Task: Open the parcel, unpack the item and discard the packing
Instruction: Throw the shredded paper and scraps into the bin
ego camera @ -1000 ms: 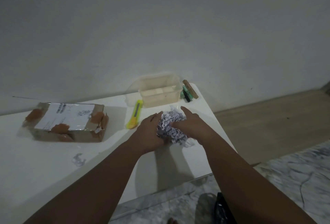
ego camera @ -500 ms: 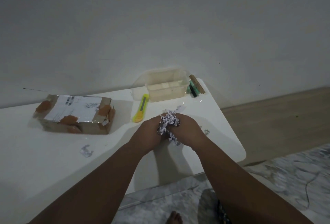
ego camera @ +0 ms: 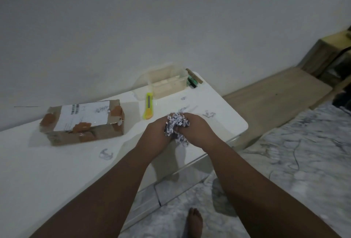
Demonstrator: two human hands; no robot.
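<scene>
Above the table's [ego camera: 57, 171] right end, left hand [ego camera: 154, 135] and right hand [ego camera: 193, 133] curl their fingers round a wad of shredded paper [ego camera: 175, 124], pressing it between them. From the wad, the taped parcel [ego camera: 83, 122] lies at nine o'clock, well apart; a yellow cutter [ego camera: 148, 108] at ten, near; a clear tub [ego camera: 167, 83] at twelve. Loose scraps [ego camera: 105, 154] dot the table.
</scene>
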